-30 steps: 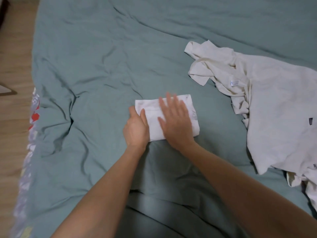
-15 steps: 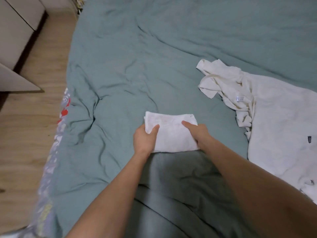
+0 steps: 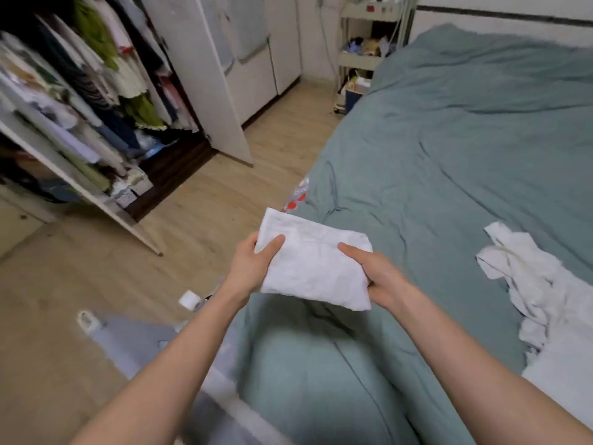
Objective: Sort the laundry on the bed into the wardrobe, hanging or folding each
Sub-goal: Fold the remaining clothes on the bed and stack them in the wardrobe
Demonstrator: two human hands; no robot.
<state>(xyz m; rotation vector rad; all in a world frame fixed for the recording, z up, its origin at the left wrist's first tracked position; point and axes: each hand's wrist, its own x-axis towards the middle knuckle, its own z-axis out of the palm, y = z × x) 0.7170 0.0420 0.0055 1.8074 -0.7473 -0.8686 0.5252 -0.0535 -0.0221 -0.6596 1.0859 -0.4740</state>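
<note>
Now we are gripping folded white cloth [image 3: 316, 266], left hand [image 3: 248, 269] pinching 9 o'clock edge, right hand [image 3: 382, 276] pinching 3 o'clock edge, above bed [image 3: 449, 162].

Pale wood-look floor [image 3: 179, 226] fills the room's left half below me. At ten o'clock my wardrobe [image 3: 96, 101] stands open, its white door [image 3: 218, 91] swung outward, packed with hanging clothes in green, white and dark tones. At twelve o'clock a run of white cupboard doors [image 3: 256, 56] lines the far wall, and just right of them a pale tiered cart [image 3: 369, 56] crammed with small items sits against the bed's far corner. A white wall with a dark stripe [image 3: 513, 17] runs along at one o'clock. The light is soft and even.
</note>
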